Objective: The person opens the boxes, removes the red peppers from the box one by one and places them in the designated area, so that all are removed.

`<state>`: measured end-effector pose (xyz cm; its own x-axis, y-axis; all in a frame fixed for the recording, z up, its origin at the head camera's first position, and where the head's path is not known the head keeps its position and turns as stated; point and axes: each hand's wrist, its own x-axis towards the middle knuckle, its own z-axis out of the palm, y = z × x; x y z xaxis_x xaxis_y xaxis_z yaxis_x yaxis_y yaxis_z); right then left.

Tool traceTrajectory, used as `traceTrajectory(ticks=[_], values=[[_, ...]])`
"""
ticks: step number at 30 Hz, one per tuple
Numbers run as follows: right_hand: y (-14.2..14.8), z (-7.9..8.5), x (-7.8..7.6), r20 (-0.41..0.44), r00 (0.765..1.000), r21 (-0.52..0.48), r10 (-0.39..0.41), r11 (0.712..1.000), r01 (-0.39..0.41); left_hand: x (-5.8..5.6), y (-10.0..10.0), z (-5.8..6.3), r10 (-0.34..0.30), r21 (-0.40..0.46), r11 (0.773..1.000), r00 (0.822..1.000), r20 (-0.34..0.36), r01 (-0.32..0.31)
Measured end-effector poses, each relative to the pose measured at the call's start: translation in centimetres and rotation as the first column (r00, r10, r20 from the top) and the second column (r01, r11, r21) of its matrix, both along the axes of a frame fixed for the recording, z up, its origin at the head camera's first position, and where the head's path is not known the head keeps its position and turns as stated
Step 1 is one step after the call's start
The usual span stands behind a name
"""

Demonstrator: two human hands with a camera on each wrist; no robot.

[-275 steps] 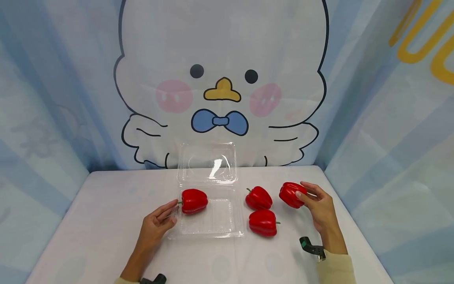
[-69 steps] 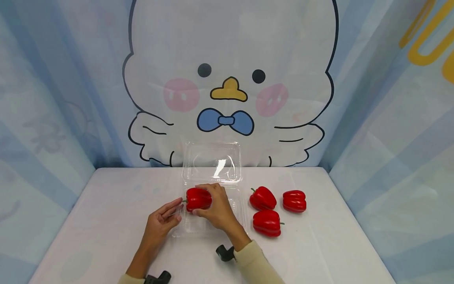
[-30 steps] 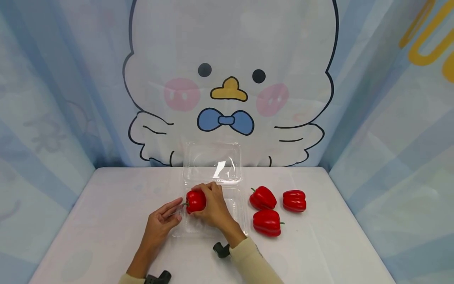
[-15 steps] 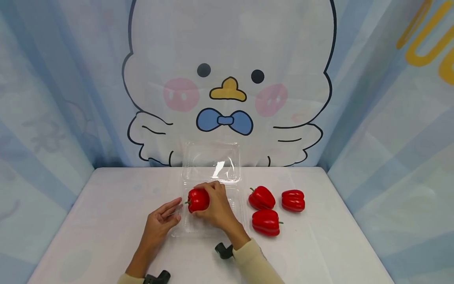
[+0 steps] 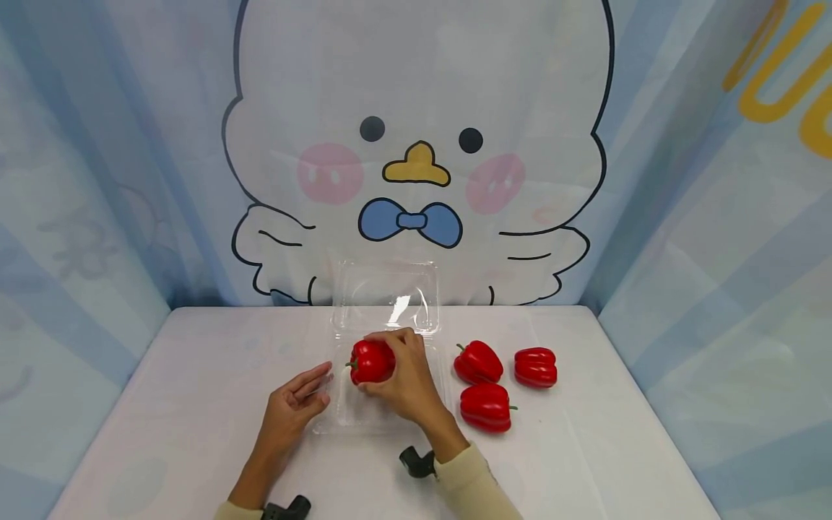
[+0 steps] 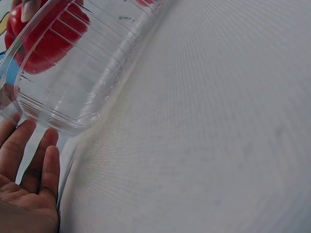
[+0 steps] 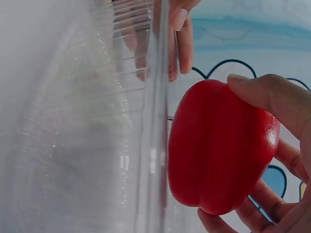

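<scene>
My right hand (image 5: 412, 379) grips a red bell pepper (image 5: 369, 361) between thumb and fingers, its green stem pointing left. It is over the left part of a clear plastic clamshell box (image 5: 364, 417), whose lid (image 5: 386, 289) stands open at the back. In the right wrist view the pepper (image 7: 218, 145) shows above the box rim (image 7: 158, 145), thumb on one side and fingers on the other. My left hand (image 5: 291, 408) has its fingers extended, fingertips right at the box's left edge. Through the plastic the left wrist view shows the pepper (image 6: 58, 41) above the base.
To the right of the box lie a pepper at the back (image 5: 479, 362), one in front (image 5: 487, 408) and one farther right (image 5: 536, 367). The white table (image 5: 585, 462) ends at a curtain (image 5: 520, 274) with a cartoon bird.
The right hand put one pepper down at the far right and took hold of the one in the box. Lately that pepper has turned and moved up and rightward. The left hand stays.
</scene>
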<state>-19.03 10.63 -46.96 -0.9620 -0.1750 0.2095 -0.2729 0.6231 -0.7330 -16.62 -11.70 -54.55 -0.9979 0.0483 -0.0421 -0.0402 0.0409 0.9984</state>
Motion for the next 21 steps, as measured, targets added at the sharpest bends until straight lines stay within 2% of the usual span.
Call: traceTrajectory(ticks=[13,21], values=[[1.2,1.4,0.9,-0.024,0.999,-0.05,-0.039,0.998,0.038,0.1,0.0,0.0,0.01,-0.02,1.0,1.0,-0.002,-0.01],[2.1,1.8,1.3,-0.025,0.998,-0.079,-0.055,0.995,0.053,0.1,0.0,0.0,0.007,-0.02,1.0,1.0,0.011,-0.007]])
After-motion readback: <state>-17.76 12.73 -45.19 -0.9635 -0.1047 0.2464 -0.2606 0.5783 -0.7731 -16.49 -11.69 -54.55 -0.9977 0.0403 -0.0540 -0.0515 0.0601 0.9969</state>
